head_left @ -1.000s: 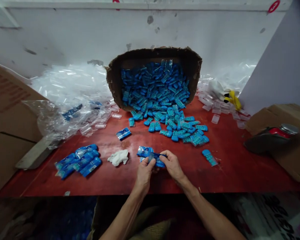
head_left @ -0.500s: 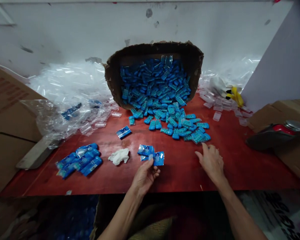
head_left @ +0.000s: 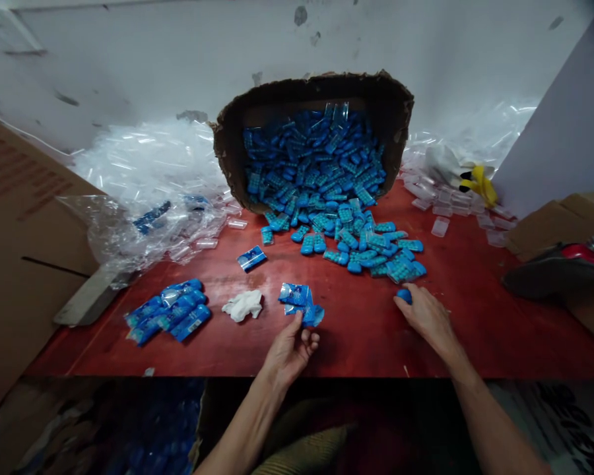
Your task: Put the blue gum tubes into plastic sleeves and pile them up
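Red and slightly glossy, the counter (head_left: 356,336) is backed by a stained pale wall (head_left: 178,59). A ragged-edged cardboard box (head_left: 220,155) is laid on its side there, and small blue packs (head_left: 321,171) are heaped inside it and spread over the counter before its mouth. One blue pack (head_left: 404,295) is gripped between the thumb and fingers of the right hand (head_left: 428,320), just in front of the spread packs. By the left hand (head_left: 290,349), a blue wrapper (head_left: 313,315) is pinched between thumb and forefinger, the other fingers being loosely curled; it is overlapped with the flat blue wrappers (head_left: 294,294) behind it. To their left, a crumpled white cloth (head_left: 242,305) is seen, then a cluster of filled blue packets (head_left: 171,310). A single blue sachet (head_left: 251,258) is placed behind the cloth. Clear plastic cases (head_left: 143,158) are piled left of the box, and more clear cases (head_left: 443,198) are scattered right of it, beside a yellow object (head_left: 484,186).
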`<action>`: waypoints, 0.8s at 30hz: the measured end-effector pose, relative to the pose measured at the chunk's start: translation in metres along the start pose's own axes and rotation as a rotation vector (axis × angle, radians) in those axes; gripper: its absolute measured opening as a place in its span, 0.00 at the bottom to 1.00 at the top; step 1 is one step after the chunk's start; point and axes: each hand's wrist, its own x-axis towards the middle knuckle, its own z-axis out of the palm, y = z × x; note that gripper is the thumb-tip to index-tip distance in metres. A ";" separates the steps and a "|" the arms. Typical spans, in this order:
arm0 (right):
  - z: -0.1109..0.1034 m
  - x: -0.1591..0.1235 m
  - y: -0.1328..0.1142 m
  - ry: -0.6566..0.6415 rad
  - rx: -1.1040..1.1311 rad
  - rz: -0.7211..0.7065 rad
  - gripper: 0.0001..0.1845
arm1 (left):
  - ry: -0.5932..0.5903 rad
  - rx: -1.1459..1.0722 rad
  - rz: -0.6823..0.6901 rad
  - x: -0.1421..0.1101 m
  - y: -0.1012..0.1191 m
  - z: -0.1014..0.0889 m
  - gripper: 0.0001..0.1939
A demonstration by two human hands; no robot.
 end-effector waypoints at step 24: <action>0.041 -0.059 -0.077 -0.372 1.359 -0.186 0.20 | -0.029 0.056 0.191 0.001 -0.009 -0.007 0.15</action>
